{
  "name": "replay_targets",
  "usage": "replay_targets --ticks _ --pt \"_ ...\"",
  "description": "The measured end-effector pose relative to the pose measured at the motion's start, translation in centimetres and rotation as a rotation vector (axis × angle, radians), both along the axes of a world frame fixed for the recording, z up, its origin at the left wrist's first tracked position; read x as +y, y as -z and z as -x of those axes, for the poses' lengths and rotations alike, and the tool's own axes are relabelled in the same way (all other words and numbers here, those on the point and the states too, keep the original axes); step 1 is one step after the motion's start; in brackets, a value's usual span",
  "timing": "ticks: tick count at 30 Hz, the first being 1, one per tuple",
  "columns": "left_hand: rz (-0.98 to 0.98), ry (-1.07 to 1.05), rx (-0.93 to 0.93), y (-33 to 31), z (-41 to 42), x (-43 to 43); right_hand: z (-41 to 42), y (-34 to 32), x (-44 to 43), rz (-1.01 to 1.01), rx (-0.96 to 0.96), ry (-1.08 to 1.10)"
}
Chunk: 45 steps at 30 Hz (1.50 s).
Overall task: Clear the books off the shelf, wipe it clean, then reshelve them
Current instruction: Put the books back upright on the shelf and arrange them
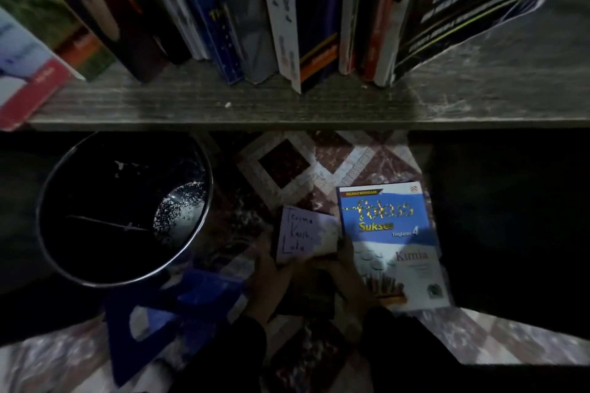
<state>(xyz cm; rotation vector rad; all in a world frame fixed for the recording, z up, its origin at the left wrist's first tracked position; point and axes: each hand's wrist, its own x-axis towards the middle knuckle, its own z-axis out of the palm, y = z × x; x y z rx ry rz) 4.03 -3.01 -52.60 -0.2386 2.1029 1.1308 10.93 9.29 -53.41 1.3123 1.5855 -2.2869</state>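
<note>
Several books [287, 19] stand upright on a dusty grey shelf [319, 105] across the top of the view. Below it, on the tiled floor, a blue "Fokus Sukses" book [392, 242] lies face up. Just left of it is a small pale-purple book [303, 234] with handwriting on its cover. My left hand [271, 274] grips its left edge and my right hand [348, 265] grips its right edge, close to the floor. The scene is dim and both wrists are in dark sleeves.
A round black bin [124, 210] with a metal rim stands on the floor at the left. A blue cloth-like thing [172, 309] lies below it beside my left arm. Dark shadow covers the floor's far left and far right.
</note>
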Motion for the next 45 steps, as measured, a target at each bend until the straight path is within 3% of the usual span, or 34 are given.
replay_targets --ticks 5,7,9,11,14,19,23,28,31,36,39,41,45 --pt "-0.078 0.435 -0.03 -6.9 3.0 1.9 -1.0 -5.1 0.4 0.394 -0.093 0.106" --pt "-0.001 0.566 -0.03 -11.2 3.2 2.6 -1.2 -9.1 1.5 0.436 -0.134 -0.04" --pt "0.046 0.654 -0.046 -15.8 3.3 3.0 -1.6 -13.2 3.3 0.279 -0.223 -0.354" --pt "0.018 0.774 -0.022 -20.0 3.5 3.9 -1.7 -17.1 4.9 0.271 -0.277 -0.5" --pt "-0.088 0.848 0.033 -27.8 2.7 4.0 -2.7 -23.4 7.2 0.306 -0.187 -0.593" --pt "-0.161 0.877 0.249 -36.7 2.1 4.3 -5.1 -34.3 11.2 0.175 0.023 -0.73" --pt "-0.282 0.868 0.39 -41.6 2.1 5.8 -4.9 -39.7 13.9 -0.115 0.185 -0.763" --pt "-0.321 0.702 0.793 -40.9 3.8 10.3 0.4 -41.8 15.9 -0.698 0.361 -0.597" --pt "-0.299 0.514 1.008 -38.2 4.8 13.8 4.3 -39.7 17.9 -0.931 0.392 -0.474" --pt "-0.281 0.436 1.337 -33.6 5.8 17.5 8.2 -36.6 20.2 -1.066 0.436 -0.209" --pt "0.023 0.455 1.564 -31.1 6.6 18.4 9.0 -35.5 20.1 -1.127 0.466 -0.155" --pt "0.224 0.423 1.599 -29.9 6.5 18.5 9.2 -34.2 19.7 -1.173 0.455 -0.156" --pt "0.388 0.523 1.636 -28.1 6.7 18.1 8.7 -31.7 18.9 -1.216 0.417 -0.15"
